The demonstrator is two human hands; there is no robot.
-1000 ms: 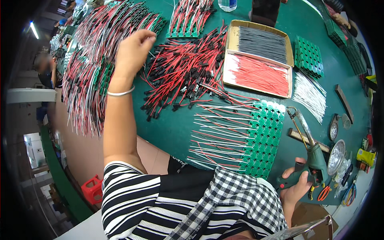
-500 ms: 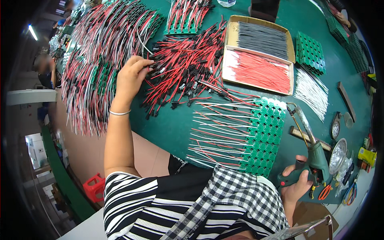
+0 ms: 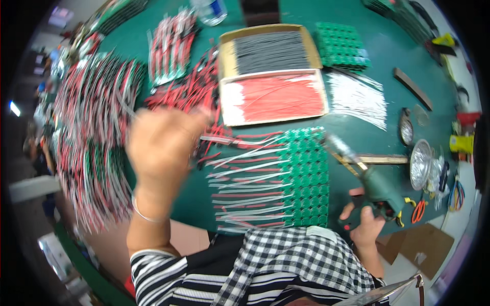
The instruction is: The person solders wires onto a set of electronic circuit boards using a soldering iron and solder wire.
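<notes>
My right hand [image 3: 367,227] is wrapped round the grip of a dark green soldering gun [image 3: 380,188]. The gun's metal tip points up and left, close to the right edge of a green panel of round circuit boards [image 3: 309,178]. Red and white wires [image 3: 247,196] run leftward from that panel. Over the table left of the panel, my left hand [image 3: 166,148] is blurred by motion, so whatever its fingers hold cannot be made out. Partly behind it lies a heap of red and black wires with black connectors [image 3: 196,84].
A cardboard box [image 3: 270,71] holds black wires and red wires. White wires [image 3: 360,99] and stacked green panels [image 3: 342,46] lie right of it. Wired panels [image 3: 97,102] pile up at left. A wooden strip [image 3: 377,159] and a foil-like dish [image 3: 421,158] are near the gun.
My left hand has come away from the wire heap, toward me and the wired panel. My head view has shifted right. The soldering gun stays in my right hand beside the panel.
</notes>
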